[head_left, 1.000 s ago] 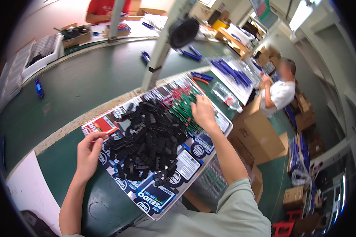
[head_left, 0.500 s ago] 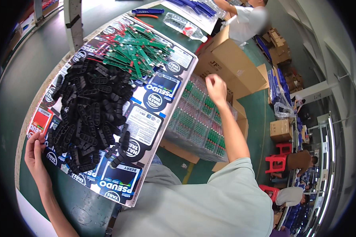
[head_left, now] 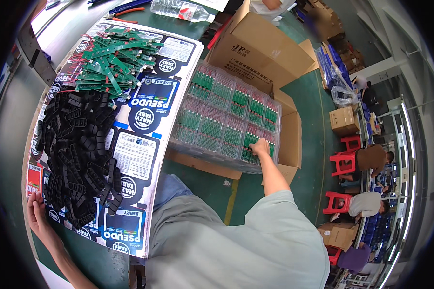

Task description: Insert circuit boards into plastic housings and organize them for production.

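Observation:
My right hand (head_left: 260,147) reaches into a clear plastic tray (head_left: 202,147) of green circuit boards, its fingers pinched on the boards (head_left: 249,148) in a near-right compartment. How many boards it grips is hidden. At the left edge of a printed cardboard sheet (head_left: 139,166), my left hand (head_left: 39,216) rests with its fingers apart, close to a heap of black ribbed plastic pieces (head_left: 77,154). Beyond that heap lies a loose pile of green circuit boards (head_left: 112,60) with red wires.
The tray sits in an open cardboard box (head_left: 255,53) with raised flaps. Past the sheet are a plastic bottle (head_left: 182,10) and orange-handled pliers (head_left: 125,14). A metal post (head_left: 36,55) stands at the far left. People sit along a workbench at right, by red stools (head_left: 342,164).
My right hand has come down from above the box's far side onto boards in the tray's near-right part. My view has shifted right. The left hand stays by the sheet's edge.

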